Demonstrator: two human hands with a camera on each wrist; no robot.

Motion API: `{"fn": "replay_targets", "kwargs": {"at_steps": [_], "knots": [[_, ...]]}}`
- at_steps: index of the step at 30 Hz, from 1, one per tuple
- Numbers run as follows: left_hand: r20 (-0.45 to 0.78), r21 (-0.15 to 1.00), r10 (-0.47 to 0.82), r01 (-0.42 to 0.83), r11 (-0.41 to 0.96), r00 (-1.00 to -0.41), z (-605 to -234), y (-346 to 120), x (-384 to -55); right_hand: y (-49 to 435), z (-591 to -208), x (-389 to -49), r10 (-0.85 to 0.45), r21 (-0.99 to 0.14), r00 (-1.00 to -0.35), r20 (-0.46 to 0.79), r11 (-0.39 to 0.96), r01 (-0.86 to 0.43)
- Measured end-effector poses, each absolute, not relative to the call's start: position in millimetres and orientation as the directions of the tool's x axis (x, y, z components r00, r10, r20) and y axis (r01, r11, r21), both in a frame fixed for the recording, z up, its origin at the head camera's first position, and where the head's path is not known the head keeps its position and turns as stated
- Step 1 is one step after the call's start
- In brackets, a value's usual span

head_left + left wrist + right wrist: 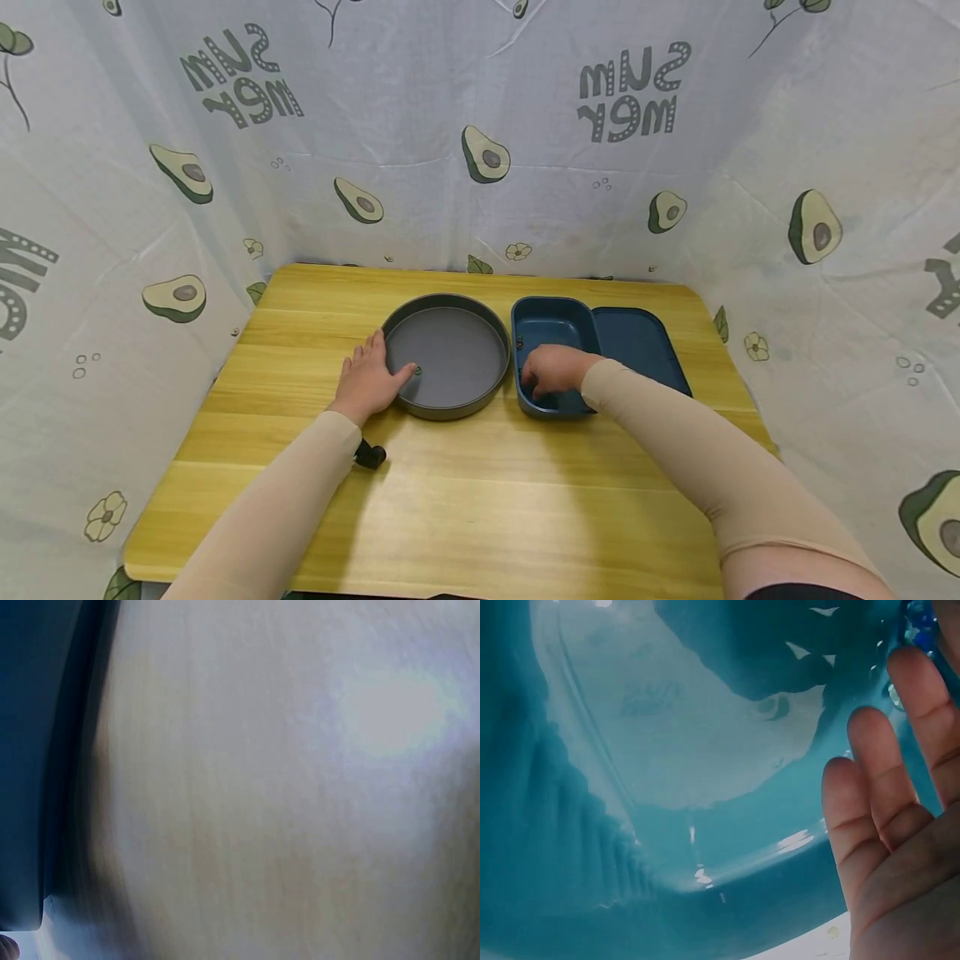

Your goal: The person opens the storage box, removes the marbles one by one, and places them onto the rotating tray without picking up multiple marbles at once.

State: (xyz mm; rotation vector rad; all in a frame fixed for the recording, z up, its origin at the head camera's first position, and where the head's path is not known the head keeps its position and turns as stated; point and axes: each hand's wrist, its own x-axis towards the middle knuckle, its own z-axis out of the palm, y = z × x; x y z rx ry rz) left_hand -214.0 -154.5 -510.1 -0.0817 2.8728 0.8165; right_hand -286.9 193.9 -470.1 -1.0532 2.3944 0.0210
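My left hand [371,379] rests at the left rim of a round grey pan [448,354], its fingers spread along the outside and its thumb reaching over the edge. Close to that thumb, a tiny greenish bead [417,369] lies in the pan. Inside a blue rectangular container [558,312], my right hand [557,368] points its fingers down by the left wall. Small shiny beads [917,628] sit right at these fingertips in the right wrist view. The right thumb is out of that view, and I cannot tell whether it pinches a bead.
A flat blue lid [637,342] lies against the container's right side. Both vessels stand side by side on a wooden table [480,500]. A white curtain [420,108] with avocado prints hangs behind and around it. A black piece [370,454] sticks out beneath the left wrist.
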Motion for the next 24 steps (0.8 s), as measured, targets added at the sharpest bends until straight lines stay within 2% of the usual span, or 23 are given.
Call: {"fn": "replay_targets", "kwargs": {"at_steps": [9,24], "knots": [[-0.162,0.512,-0.017,-0.099,0.854,-0.987,-512.8,-154.3,-215.4,190.8,-475.3,-288.9,-0.720,-0.143,-0.532,-0.445,0.644,-0.751],[-0.160,0.511,-0.013,-0.094,0.855,-0.987,-512.6,-154.8,-216.0,191.5,-470.9,-292.9,-0.704,-0.199,-0.567,-0.427,0.685,-0.701]]}}
